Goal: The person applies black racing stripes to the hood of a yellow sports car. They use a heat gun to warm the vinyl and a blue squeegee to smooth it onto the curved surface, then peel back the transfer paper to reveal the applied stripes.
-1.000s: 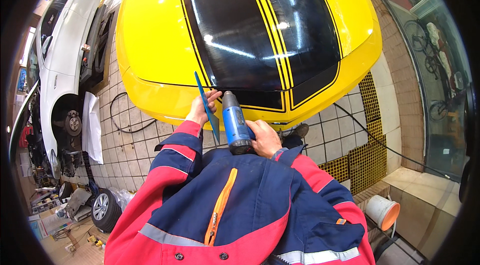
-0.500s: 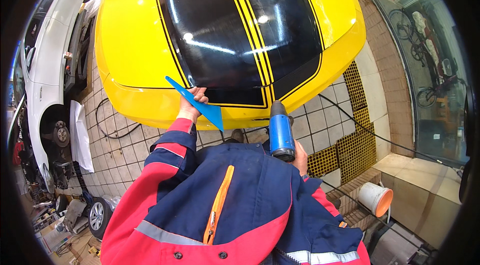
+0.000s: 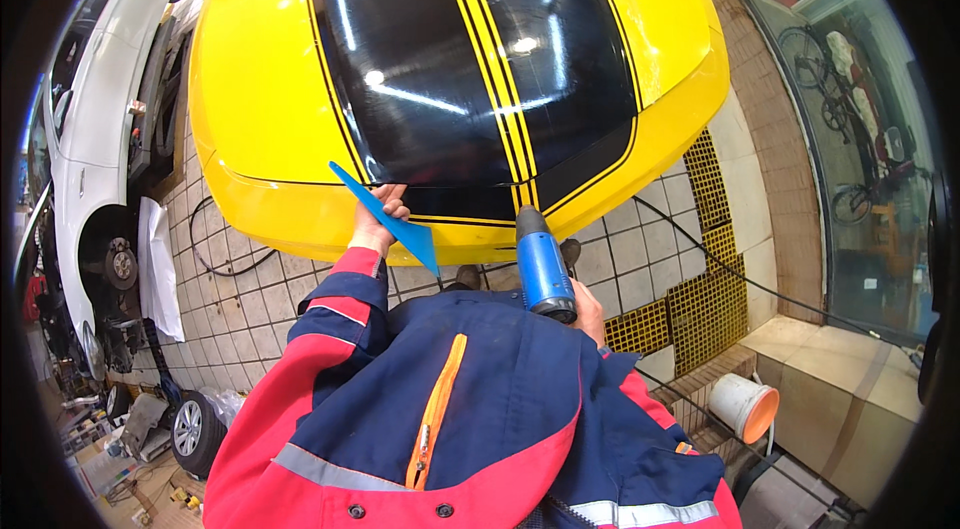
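Observation:
In my left hand point(image 3: 372, 221) is a flat blue squeegee blade point(image 3: 408, 237), slanting down to the right. My fingers rest close to the black-covered edge point(image 3: 450, 203) of a yellow car point(image 3: 262, 119). My right hand point(image 3: 587, 314) is wrapped round a blue heat gun point(image 3: 545, 269), its handle mostly hidden behind the body. The gun's dark nozzle point(image 3: 529, 221) points at the car's end, by the foot of the yellow centre stripes point(image 3: 510, 119). Whether the nozzle touches the surface, I cannot tell.
A white car point(image 3: 95, 119) with its wheel off stands at the left, near a loose wheel point(image 3: 197, 432). Yellow floor grating point(image 3: 708, 314) and a black cable point(image 3: 700, 249) lie at the right. A white bucket point(image 3: 742, 407) rests by a tiled ledge point(image 3: 840, 379).
The heat gun has shifted left, its nozzle now nearer the yellow centre stripes. My left hand, still holding the blue squeegee, sits slightly lower and to the left. The view has shifted a little.

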{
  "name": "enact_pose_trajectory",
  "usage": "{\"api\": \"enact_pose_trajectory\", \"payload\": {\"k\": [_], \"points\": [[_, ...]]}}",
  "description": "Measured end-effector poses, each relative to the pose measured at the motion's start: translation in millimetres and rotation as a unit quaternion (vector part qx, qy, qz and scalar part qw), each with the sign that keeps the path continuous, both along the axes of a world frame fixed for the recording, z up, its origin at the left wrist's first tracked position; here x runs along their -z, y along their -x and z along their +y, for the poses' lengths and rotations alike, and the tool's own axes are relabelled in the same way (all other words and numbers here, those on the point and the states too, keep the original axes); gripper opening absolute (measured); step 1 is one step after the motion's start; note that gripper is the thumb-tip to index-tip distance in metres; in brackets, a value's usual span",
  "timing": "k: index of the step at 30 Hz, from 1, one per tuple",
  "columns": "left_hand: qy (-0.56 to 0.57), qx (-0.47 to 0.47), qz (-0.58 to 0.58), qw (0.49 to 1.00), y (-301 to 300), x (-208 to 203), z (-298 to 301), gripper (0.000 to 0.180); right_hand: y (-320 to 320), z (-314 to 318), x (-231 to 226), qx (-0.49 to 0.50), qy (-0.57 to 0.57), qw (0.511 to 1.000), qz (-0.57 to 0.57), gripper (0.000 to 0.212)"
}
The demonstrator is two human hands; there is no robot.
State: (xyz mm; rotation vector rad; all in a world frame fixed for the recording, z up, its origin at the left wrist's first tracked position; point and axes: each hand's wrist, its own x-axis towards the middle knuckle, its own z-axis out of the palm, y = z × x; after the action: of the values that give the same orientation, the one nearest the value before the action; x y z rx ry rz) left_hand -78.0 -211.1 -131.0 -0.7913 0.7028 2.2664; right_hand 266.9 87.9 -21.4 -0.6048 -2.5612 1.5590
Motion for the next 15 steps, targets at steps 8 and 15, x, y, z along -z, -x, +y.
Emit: {"api": "enact_pose_trajectory", "payload": {"k": [8, 15], "points": [[0.111, 0.093, 0.004, 0.989, -12.8, -9.5, -7.4, 0.046, -23.5, 20.1, 20.6, 0.05, 0.035, 0.998, -0.02, 0.054], [0.415, 0.361, 0.25, 0.797, -63.2, -3.5, 12.0, 0.033, -25.6, 28.3, 31.4, 0.107, -0.025, 0.994, -0.006, 0.047]]}}
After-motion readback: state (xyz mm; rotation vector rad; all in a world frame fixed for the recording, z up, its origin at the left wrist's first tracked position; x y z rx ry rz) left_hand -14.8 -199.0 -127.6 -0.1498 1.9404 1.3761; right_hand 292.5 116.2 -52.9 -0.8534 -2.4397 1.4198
